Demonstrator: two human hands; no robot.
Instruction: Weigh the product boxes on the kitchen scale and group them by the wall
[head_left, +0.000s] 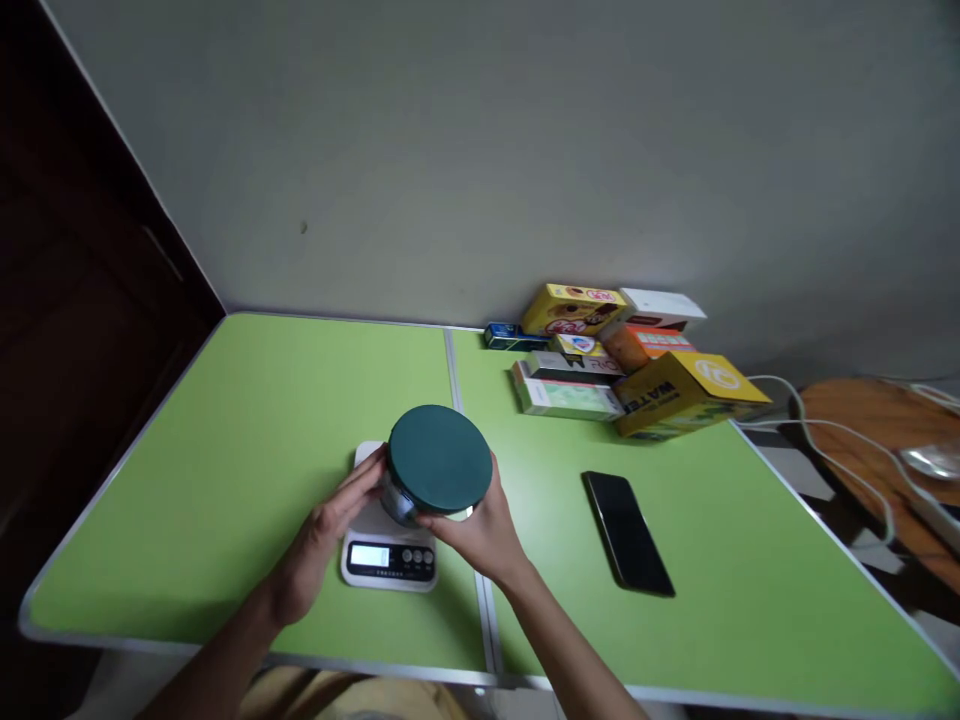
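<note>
A round container with a dark green lid [439, 458] sits on or just over a small white digital kitchen scale [388, 556]; I cannot tell whether it touches the platform. My left hand [324, 540] curls against the container's left side. My right hand [480, 530] grips its right and front edge from below. Both hands are closed round it. The scale's display and buttons face me at the near edge.
The scale rests on a green folding table [225, 450] with a centre seam. A black phone [627, 530] lies flat to the right. Several cardboard boxes [622, 370] are piled at the back right by the wall. White cables [832, 440] cross a wooden surface further right.
</note>
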